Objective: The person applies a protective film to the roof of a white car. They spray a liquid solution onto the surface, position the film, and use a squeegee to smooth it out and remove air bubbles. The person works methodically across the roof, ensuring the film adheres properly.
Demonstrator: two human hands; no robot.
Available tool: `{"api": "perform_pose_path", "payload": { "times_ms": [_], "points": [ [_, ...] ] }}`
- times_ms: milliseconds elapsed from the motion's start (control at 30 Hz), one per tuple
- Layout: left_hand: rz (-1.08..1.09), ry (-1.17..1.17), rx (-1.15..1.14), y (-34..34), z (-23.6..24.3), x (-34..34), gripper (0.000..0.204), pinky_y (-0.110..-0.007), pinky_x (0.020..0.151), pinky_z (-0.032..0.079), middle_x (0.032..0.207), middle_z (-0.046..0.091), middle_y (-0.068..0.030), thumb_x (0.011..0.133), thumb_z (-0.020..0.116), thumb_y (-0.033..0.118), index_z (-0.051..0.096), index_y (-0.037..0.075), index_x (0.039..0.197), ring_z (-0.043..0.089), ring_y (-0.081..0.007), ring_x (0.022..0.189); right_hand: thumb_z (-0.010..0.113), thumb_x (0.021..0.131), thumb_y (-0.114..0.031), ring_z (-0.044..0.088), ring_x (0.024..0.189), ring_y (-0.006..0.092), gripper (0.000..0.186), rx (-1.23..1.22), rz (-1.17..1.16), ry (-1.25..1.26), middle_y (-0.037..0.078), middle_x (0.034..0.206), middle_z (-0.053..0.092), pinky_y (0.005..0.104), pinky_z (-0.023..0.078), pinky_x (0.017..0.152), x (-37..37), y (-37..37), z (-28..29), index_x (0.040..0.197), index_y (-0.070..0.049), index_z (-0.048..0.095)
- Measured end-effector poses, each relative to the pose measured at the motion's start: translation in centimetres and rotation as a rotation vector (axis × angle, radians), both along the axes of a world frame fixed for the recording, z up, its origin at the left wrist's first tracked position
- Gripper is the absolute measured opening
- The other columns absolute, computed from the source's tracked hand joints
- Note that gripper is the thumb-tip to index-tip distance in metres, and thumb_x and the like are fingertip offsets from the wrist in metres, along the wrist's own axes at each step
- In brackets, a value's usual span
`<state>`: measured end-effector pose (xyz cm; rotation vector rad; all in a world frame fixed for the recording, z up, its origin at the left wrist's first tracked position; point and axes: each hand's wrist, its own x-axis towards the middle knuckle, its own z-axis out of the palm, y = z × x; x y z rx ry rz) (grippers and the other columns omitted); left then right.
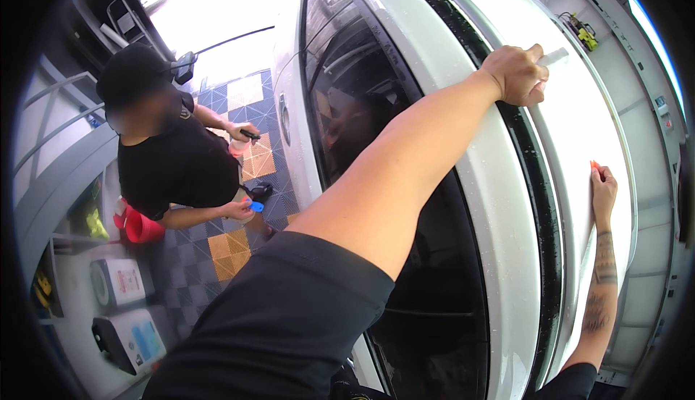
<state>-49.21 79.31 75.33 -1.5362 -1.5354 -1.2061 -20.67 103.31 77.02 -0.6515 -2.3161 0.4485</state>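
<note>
My left hand grips a pale, translucent strip against the white car's upper panel, beside a long black groove dotted with water drops. Lower on the same panel, my right hand pinches a small orange piece near the outer edge. My left arm stretches across the dark side window.
A co-worker in black stands at left, holding a dark tool and a blue piece over the tiled floor. A red bucket, white containers and wall rails lie beyond.
</note>
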Motion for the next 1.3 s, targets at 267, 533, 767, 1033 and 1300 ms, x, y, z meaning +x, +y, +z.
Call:
{"api": "perform_pose_path", "payload": {
  "times_ms": [267, 533, 767, 1033, 1300],
  "points": [
    [0.049, 0.039, -0.040, -2.5, -0.5, -2.9, 0.028, -0.045, 0.065, 0.054, 0.106, 0.059, -0.0176, 0.073, 0.049, 0.021, 0.068, 0.011, 0.091, 0.064, -0.0362, 0.069, 0.060, 0.089, -0.005, 0.047, 0.064, 0.0104, 0.015, 0.060, 0.520, -0.171, 0.009, 0.067, 0.055, 0.0272, 0.044, 0.061, -5.0, -12.6, -0.5, 0.079, 0.005, 0.056],
    [-0.049, -0.009, -0.048, 0.2, -0.6, -3.5, 0.034, -0.043, 0.070, 0.052, 0.108, 0.058, -0.0209, 0.072, 0.046, 0.020, 0.065, 0.007, 0.097, 0.063, -0.0378, 0.075, 0.057, 0.089, -0.006, 0.057, 0.064, 0.0128, 0.012, 0.051, 0.189, -0.015, 0.009, 0.073, 0.065, 0.0295, 0.050, 0.062, -4.4, -4.2, -1.4, 0.089, 0.003, 0.066],
    [-0.086, -0.031, -0.058, 0.9, 0.1, -4.0, 0.034, -0.042, 0.068, 0.051, 0.105, 0.058, -0.0214, 0.072, 0.044, 0.020, 0.064, 0.006, 0.096, 0.061, -0.0388, 0.075, 0.055, 0.089, -0.004, 0.061, 0.060, 0.0125, 0.013, -0.235, -0.055, -0.017, 0.010, 0.069, 0.064, 0.0282, 0.054, 0.060, -2.8, 1.5, 0.8, 0.088, 0.003, 0.066],
    [-0.062, 0.027, -0.037, -0.5, -0.2, -6.1, 0.028, -0.043, 0.067, 0.052, 0.106, 0.057, -0.0178, 0.071, 0.048, 0.016, 0.066, 0.008, 0.093, 0.063, -0.0371, 0.072, 0.058, 0.088, -0.006, 0.059, 0.067, 0.0173, 0.012, 0.045, 0.585, -0.087, 0.012, 0.077, 0.066, 0.0318, 0.050, 0.066, -8.1, -10.4, -0.7, 0.087, 0.004, 0.066],
    [-0.078, -0.002, -0.039, 0.4, -0.6, -5.7, 0.028, -0.045, 0.067, 0.052, 0.106, 0.057, -0.0190, 0.072, 0.048, 0.017, 0.066, 0.009, 0.093, 0.063, -0.0387, 0.072, 0.058, 0.087, -0.005, 0.062, 0.066, 0.0192, 0.014, -0.075, 0.180, -0.026, 0.014, 0.078, 0.067, 0.0298, 0.051, 0.064, -9.0, -5.0, -0.4, 0.092, 0.004, 0.068]
  ]
}}
